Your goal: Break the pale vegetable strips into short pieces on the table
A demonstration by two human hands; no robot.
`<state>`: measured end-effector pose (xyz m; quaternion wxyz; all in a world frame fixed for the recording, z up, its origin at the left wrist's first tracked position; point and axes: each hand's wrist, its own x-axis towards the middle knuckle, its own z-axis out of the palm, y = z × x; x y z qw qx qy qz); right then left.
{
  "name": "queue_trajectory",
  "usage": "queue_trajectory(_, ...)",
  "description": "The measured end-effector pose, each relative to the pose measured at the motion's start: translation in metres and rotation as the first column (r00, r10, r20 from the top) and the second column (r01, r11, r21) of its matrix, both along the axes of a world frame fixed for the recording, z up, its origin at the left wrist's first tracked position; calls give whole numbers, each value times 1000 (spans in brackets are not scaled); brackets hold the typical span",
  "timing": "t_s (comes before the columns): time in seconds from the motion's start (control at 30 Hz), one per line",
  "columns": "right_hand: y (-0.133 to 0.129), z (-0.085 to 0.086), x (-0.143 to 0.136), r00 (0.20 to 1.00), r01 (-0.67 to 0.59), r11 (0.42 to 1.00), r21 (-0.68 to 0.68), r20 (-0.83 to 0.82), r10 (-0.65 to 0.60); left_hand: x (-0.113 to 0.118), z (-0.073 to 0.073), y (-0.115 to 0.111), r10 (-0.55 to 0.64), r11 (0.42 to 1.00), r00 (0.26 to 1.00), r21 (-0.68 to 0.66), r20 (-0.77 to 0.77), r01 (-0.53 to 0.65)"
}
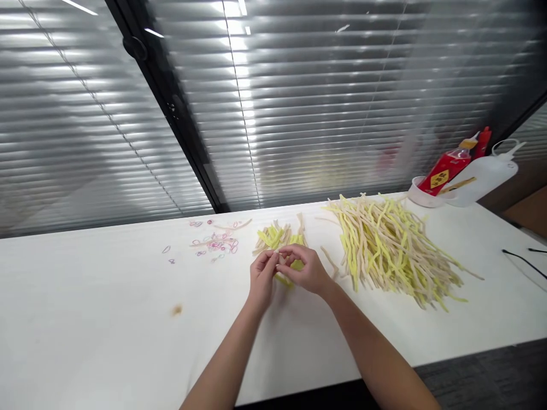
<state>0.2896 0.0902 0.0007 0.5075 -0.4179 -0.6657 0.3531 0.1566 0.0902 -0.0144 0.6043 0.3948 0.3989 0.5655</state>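
My left hand (pixel 262 275) and my right hand (pixel 308 270) meet at the middle of the white table (pixel 128 319), fingertips pinched together. Between them is a short piece of beige pipe cleaner (pixel 281 259), mostly covered by the fingers. Just behind and under the hands lies a small heap of short yellow and beige pipe cleaner pieces (pixel 273 234). A large pile of long yellow and beige pipe cleaners (pixel 388 250) spreads to the right of my right hand. One loose beige pipe cleaner (pixel 329 261) rests between the two heaps.
Small coloured rubber bands (pixel 220 244) lie scattered at the back left. At the back right stand a red bottle (pixel 447 171), a white squeeze bottle (pixel 487 176) and a shallow clear bowl (pixel 421 196). Window blinds (pixel 320 102) rise behind the table. Thin black cords (pixel 523 261) lie at right.
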Motion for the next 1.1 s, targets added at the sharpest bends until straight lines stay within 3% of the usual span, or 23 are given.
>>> queue_trajectory(0.13,-1,4,1,1000,5,1000,27,-3,-5,-5,5,-4,-73,997,997,-39,-21,73)
queue_trajectory(0.33,0,3,2,997,-17,998,-56,-80,12,-10,14,-5,-136,986,991,-99,-17,134)
queue_trajectory(0.53,-2,4,1,981,-98,978,-184,-182,64,-10,14,-5,-162,977,986,-134,28,165)
queue_trajectory(0.67,-1,3,2,956,-149,947,-283,-287,64,-9,12,-2,-64,982,994,-170,91,79)
queue_trajectory(0.83,0,5,10,935,-205,927,-314,-342,91,-15,11,7,172,963,971,-237,166,-130)
queue_trajectory(0.93,-2,10,15,915,-313,895,-317,-354,195,-22,12,13,266,941,937,-270,225,-202)
queue_trajectory(1.1,-7,16,15,861,-502,799,-331,-276,426,-31,13,19,295,929,895,-321,334,-186)
